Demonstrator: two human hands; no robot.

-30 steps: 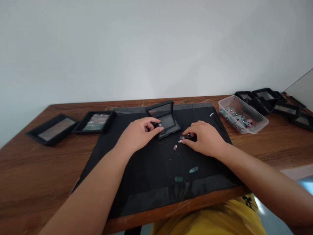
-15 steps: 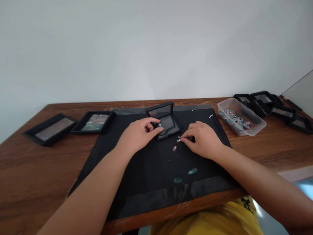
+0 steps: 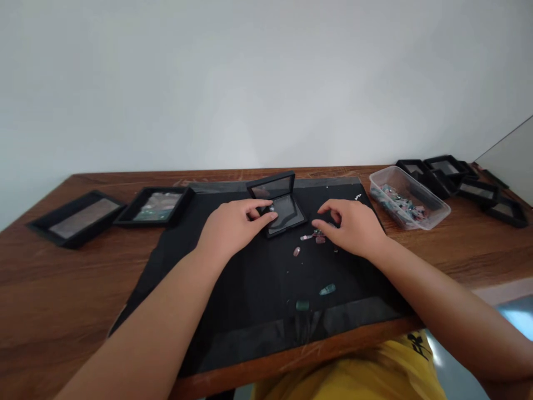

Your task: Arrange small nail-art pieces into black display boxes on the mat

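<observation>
A small black display case (image 3: 287, 211) lies open on a black mat (image 3: 250, 300), its lid (image 3: 272, 186) tilted up at the back. My left hand (image 3: 233, 225) grips the case's left edge between thumb and forefinger, with a tiny pale stone at the fingertips. Just right of the case, my right hand (image 3: 353, 225) hovers with its fingers spread and nothing in them. Below its fingertips a few small stones (image 3: 314, 236) lie on the mat. A pink stone (image 3: 297, 251) lies a little nearer to me.
Two green stones (image 3: 327, 289) lie near the mat's front edge. A clear tub (image 3: 433, 208) of mixed stones stands at the right, with several black cases (image 3: 478, 186) behind it. Two more black cases (image 3: 158, 205) sit at the left on the wooden table (image 3: 50, 289).
My right hand has opened and lifted off the small stones, which now lie bare on the mat. The left hand has stayed on the case.
</observation>
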